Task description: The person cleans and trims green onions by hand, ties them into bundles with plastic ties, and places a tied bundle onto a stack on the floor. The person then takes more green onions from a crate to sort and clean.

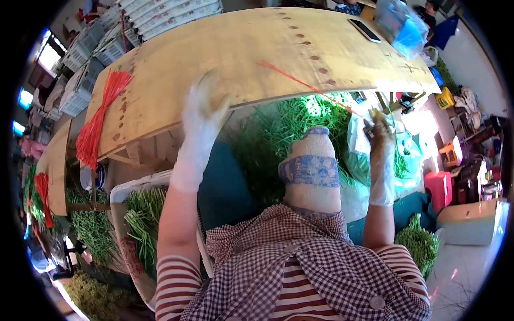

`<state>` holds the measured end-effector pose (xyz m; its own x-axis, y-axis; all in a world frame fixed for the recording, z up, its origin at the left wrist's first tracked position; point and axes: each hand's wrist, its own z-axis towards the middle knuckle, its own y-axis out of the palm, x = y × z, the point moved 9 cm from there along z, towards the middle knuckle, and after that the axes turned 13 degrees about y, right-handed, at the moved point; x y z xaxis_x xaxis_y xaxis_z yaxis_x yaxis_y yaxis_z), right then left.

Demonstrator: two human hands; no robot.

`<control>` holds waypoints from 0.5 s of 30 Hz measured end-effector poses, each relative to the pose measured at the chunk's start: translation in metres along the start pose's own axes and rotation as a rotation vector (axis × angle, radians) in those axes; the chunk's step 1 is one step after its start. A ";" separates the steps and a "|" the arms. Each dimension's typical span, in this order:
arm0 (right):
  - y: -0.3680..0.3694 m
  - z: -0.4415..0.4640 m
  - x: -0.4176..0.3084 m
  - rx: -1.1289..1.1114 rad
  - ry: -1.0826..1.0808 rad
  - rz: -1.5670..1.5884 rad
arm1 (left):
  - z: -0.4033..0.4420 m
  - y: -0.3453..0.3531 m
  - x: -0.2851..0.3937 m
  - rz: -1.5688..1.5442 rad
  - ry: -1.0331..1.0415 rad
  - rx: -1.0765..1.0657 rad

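Observation:
My left hand (204,109), in a white glove, is raised over the near edge of the wooden table (235,48). It is blurred, but the thumb stands apart from the fingers and nothing shows in it. My right hand (381,134), in a stained glove, is closed on one end of a red plastic strip (305,84). The strip's far end reaches over the tabletop. Something small and dark shows by the right fingers; I cannot make out what. A bundle of red strips (101,119) hangs over the table's left edge.
Loose green stalks (313,112) lie beneath the table edge. At my left stands a white crate (119,193) holding cut green stalks (147,214). A phone (364,30) and a blue plastic bag (401,29) rest at the table's far right. White crates (171,16) are stacked behind.

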<state>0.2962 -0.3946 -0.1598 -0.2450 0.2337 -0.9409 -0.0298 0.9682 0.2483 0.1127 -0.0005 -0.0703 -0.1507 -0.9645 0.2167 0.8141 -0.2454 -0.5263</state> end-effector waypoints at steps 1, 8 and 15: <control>-0.012 -0.004 0.026 -0.032 0.065 0.026 | -0.020 -0.011 0.007 -0.009 -0.050 0.003; -0.024 -0.068 0.075 0.028 0.162 0.042 | -0.160 -0.042 0.032 -0.214 -0.363 -0.094; 0.069 -0.039 -0.014 0.162 -0.128 -0.676 | -0.133 -0.011 0.060 -0.431 -0.296 -0.010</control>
<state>0.2600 -0.3341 -0.1210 -0.1074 -0.4249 -0.8988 0.0122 0.9034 -0.4285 0.0201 -0.0687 -0.1606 -0.3045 -0.7075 0.6378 0.7076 -0.6163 -0.3457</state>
